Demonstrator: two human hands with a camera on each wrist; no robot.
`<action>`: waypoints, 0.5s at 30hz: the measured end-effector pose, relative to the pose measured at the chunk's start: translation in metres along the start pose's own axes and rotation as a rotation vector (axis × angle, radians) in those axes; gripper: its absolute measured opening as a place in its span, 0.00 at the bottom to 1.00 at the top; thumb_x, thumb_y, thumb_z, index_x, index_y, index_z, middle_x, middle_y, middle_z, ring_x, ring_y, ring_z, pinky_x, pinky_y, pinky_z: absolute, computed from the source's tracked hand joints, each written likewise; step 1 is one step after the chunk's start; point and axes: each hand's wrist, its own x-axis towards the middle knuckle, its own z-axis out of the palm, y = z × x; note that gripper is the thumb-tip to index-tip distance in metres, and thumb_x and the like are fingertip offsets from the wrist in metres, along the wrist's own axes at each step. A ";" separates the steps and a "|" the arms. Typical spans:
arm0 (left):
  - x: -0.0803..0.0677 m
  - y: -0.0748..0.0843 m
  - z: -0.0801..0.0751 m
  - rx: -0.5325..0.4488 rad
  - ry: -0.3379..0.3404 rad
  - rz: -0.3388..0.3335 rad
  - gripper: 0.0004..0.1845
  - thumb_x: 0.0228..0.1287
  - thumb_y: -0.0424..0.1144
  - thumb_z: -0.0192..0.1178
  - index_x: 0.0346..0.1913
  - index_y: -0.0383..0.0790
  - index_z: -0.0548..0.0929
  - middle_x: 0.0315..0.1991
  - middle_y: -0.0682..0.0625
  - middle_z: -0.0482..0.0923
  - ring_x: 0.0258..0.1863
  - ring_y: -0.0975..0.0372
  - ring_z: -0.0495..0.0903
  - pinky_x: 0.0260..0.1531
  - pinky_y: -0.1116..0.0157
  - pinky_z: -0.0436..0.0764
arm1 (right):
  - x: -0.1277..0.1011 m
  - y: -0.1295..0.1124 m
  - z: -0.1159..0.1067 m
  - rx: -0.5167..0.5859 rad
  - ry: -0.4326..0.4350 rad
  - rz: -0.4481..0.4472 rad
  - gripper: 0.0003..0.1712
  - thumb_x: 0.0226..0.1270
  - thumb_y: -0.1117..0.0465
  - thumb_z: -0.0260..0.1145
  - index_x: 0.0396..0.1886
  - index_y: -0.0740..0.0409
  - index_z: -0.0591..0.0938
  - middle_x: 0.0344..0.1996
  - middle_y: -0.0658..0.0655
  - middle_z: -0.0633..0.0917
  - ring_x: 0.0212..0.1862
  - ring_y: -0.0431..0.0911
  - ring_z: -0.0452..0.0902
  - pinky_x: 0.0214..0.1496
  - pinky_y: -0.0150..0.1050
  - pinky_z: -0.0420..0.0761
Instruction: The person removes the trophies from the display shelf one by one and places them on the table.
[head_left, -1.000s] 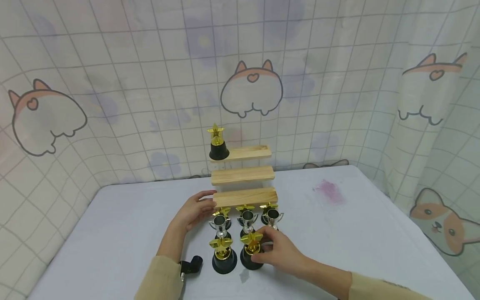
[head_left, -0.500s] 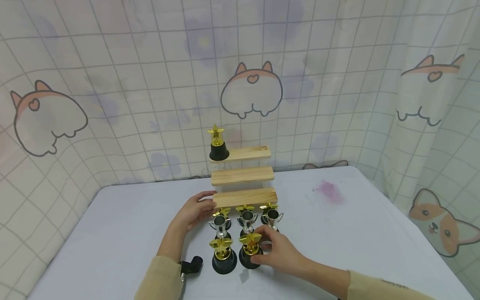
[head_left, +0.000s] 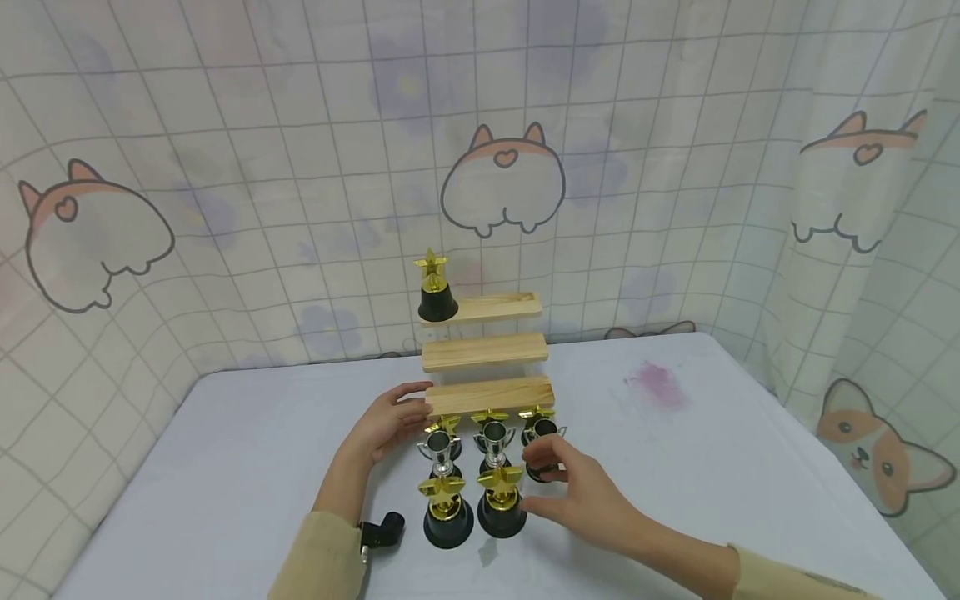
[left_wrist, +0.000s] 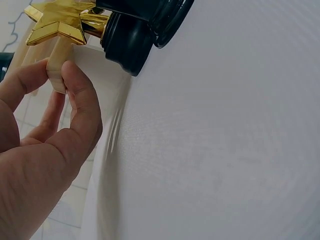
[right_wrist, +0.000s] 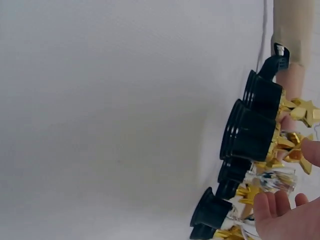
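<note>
My left hand (head_left: 385,423) pinches the left end of the lowest board (head_left: 491,397) of a three-step wooden stand; in the left wrist view, thumb and fingers hold the board's end (left_wrist: 57,75). My right hand (head_left: 583,497) is loosely spread just right of a gold star trophy (head_left: 502,517) with a black base, holding nothing. Left of that stands another star trophy (head_left: 448,527). Behind them is a row of silver cup trophies (head_left: 495,440), the rightmost partly hidden by my right hand. More star trophies (head_left: 490,416) stand against the stand's front.
One star trophy (head_left: 437,302) stands on the left end of the top board (head_left: 498,307). The middle board (head_left: 486,352) is bare. A black wrist camera (head_left: 386,530) sits by my left sleeve. A patterned curtain (head_left: 300,208) hangs behind the white table (head_left: 247,467).
The right hand slid the front-right star trophy slightly left, then let go and drew away to the right, fingers opening. The left hand has stayed on the board.
</note>
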 end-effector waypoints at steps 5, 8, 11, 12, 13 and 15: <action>0.000 -0.001 0.001 0.000 0.002 0.003 0.30 0.69 0.29 0.62 0.73 0.32 0.69 0.58 0.34 0.78 0.45 0.57 0.85 0.49 0.63 0.86 | -0.001 -0.009 -0.011 -0.049 0.029 -0.054 0.28 0.60 0.64 0.80 0.57 0.56 0.77 0.52 0.49 0.81 0.54 0.54 0.78 0.56 0.46 0.84; 0.000 -0.002 0.001 -0.003 0.002 0.002 0.30 0.69 0.29 0.62 0.73 0.32 0.69 0.59 0.34 0.78 0.45 0.57 0.85 0.49 0.63 0.86 | 0.003 -0.015 -0.017 -0.079 0.048 -0.112 0.26 0.61 0.65 0.79 0.56 0.58 0.77 0.50 0.49 0.81 0.53 0.54 0.79 0.53 0.44 0.86; 0.000 -0.002 0.000 -0.008 0.000 -0.001 0.30 0.69 0.29 0.62 0.73 0.32 0.69 0.59 0.33 0.78 0.46 0.57 0.85 0.49 0.63 0.86 | 0.011 -0.022 -0.024 -0.092 0.074 -0.150 0.23 0.64 0.65 0.77 0.56 0.57 0.78 0.49 0.49 0.82 0.52 0.53 0.80 0.52 0.44 0.86; 0.000 -0.002 0.000 -0.011 -0.001 -0.001 0.30 0.69 0.28 0.62 0.73 0.32 0.69 0.59 0.33 0.78 0.46 0.57 0.85 0.49 0.63 0.86 | 0.014 -0.024 -0.027 -0.089 0.082 -0.159 0.22 0.64 0.65 0.76 0.56 0.58 0.78 0.49 0.50 0.82 0.52 0.53 0.80 0.52 0.44 0.86; 0.000 -0.002 0.000 -0.013 -0.001 -0.002 0.30 0.69 0.29 0.62 0.73 0.32 0.68 0.59 0.33 0.78 0.46 0.57 0.85 0.49 0.63 0.86 | 0.018 -0.027 -0.029 -0.086 0.088 -0.164 0.21 0.66 0.64 0.75 0.55 0.58 0.78 0.49 0.50 0.82 0.52 0.53 0.80 0.52 0.44 0.86; 0.000 -0.001 0.000 -0.018 -0.006 -0.001 0.30 0.69 0.29 0.62 0.73 0.32 0.68 0.59 0.33 0.78 0.46 0.57 0.85 0.48 0.63 0.86 | 0.025 -0.030 -0.034 -0.084 0.103 -0.169 0.20 0.67 0.63 0.74 0.55 0.58 0.78 0.49 0.51 0.83 0.52 0.53 0.80 0.52 0.43 0.86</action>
